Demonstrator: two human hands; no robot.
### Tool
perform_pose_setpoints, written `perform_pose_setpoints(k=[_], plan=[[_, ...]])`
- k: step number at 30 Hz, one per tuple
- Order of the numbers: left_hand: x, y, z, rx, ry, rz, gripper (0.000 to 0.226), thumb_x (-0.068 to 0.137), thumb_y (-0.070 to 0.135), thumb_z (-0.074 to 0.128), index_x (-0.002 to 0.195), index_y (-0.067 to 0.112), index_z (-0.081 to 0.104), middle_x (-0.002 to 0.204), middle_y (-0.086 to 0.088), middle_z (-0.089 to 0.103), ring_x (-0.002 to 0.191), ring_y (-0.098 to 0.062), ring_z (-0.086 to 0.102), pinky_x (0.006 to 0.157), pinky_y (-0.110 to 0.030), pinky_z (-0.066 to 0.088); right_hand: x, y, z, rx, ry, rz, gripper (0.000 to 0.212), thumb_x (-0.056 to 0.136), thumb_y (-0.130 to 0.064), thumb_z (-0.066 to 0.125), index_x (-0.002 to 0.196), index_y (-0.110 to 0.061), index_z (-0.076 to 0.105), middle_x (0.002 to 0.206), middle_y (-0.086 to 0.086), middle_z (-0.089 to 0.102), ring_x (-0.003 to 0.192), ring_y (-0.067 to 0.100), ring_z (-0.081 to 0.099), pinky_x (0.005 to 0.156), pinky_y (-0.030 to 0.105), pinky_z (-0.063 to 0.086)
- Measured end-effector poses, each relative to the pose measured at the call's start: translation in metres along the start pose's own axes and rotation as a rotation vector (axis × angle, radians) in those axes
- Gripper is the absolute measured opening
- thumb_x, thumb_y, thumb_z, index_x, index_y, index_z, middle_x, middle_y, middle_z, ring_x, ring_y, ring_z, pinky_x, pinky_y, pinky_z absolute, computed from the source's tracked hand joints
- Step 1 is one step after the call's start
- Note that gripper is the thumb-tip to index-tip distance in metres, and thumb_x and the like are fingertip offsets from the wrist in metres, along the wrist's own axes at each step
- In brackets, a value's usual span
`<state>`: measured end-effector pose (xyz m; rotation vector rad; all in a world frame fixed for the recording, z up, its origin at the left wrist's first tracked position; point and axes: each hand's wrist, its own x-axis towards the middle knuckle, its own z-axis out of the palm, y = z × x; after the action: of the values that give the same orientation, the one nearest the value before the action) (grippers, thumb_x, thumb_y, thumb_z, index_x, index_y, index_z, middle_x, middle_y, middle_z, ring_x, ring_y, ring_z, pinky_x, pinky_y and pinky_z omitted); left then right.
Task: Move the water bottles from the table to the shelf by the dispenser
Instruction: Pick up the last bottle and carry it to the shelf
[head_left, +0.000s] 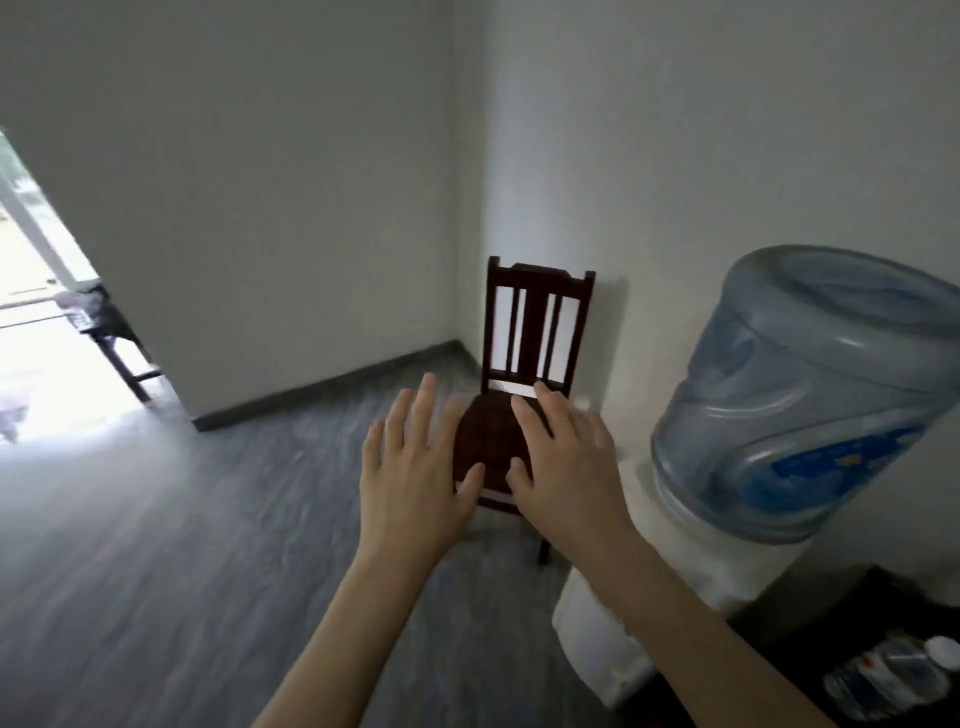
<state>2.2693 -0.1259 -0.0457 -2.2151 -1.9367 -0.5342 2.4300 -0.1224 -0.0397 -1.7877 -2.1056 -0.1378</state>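
My left hand (415, 467) and my right hand (563, 462) are stretched out side by side, palms down, fingers spread, holding nothing. They hover in front of a dark wooden chair (535, 322) in the room's corner. At the right stands a white water dispenser (613, 639) topped with a big blue jug (800, 395). Beside it, at the bottom right, a clear water bottle (883, 680) with a white cap lies on a dark surface (883, 597). No table with bottles is in view.
Grey plank floor (156, 545) spreads to the left. A white wall runs along the back to the corner. At the far left a bright doorway (36, 338) shows a dark piece of furniture (111, 332) with things on it.
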Motion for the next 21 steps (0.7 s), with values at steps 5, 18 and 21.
perform_pose_setpoints(k=[5, 18, 21], plan=[[-0.047, -0.089, -0.039, 0.036, 0.081, -0.208, 0.074, 0.085, 0.051, 0.068, 0.148, 0.018, 0.045, 0.164, -0.011, 0.028, 0.148, -0.032, 0.033, 0.112, -0.050, 0.036, 0.009, -0.097, 0.014, 0.070, -0.060, -0.182, 0.068, 0.091, -0.034, 0.055, 0.153, -0.020, 0.030, 0.162, 0.009, 0.025, 0.149, 0.026, 0.024, 0.117, 0.056, 0.025], [-0.238, -0.284, -0.135, 0.237, 0.070, -0.773, 0.082, 0.086, 0.055, 0.065, 0.154, 0.025, 0.033, 0.169, -0.007, 0.013, 0.151, -0.035, 0.025, 0.114, -0.053, 0.032, -0.048, -0.373, 0.039, 0.171, -0.273, -0.707, 0.075, 0.095, -0.048, 0.044, 0.156, -0.031, 0.004, 0.167, 0.001, -0.005, 0.153, 0.024, -0.002, 0.119, 0.055, 0.004], [-0.277, -0.313, -0.160, 0.298, 0.063, -0.897, 0.081, 0.084, 0.053, 0.068, 0.152, 0.022, 0.037, 0.167, -0.008, 0.018, 0.147, -0.037, 0.032, 0.113, -0.053, 0.035, -0.059, -0.430, 0.038, 0.180, -0.290, -0.868, 0.076, 0.096, -0.049, 0.042, 0.157, -0.031, -0.001, 0.166, 0.001, -0.009, 0.153, 0.024, -0.004, 0.120, 0.055, 0.007]])
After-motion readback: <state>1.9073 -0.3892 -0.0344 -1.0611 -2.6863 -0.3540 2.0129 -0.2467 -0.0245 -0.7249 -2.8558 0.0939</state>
